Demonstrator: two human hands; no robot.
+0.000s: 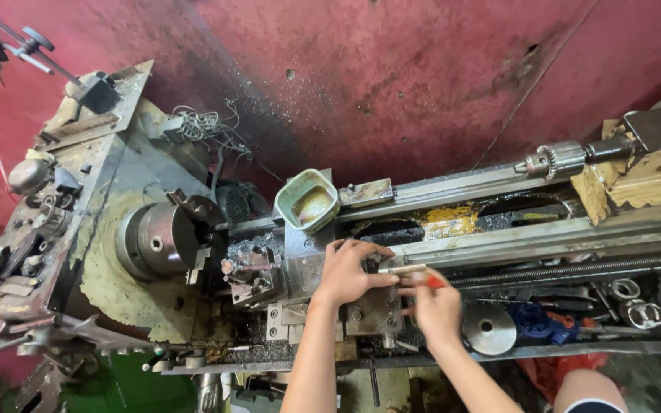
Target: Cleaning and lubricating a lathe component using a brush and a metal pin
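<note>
I look down on a metal lathe. My left hand (348,271) rests on the lathe carriage (305,264), fingers curled on its top and touching the metal shaft end of a tool. My right hand (434,306) grips a screwdriver (411,270) with a red handle, its shaft pointing left towards my left hand. The tool post (252,274), covered in metal chips, sits just left of my left hand. Further left is the chuck (161,239), with nothing visible clamped in it.
A green-rimmed container (307,200) stands behind the carriage. A tailstock drill chuck (552,160) points left at the right. A handwheel (489,329), blue object (542,322) and metal rings (626,289) lie in the front tray. Red stained sheeting (392,76) backs the machine.
</note>
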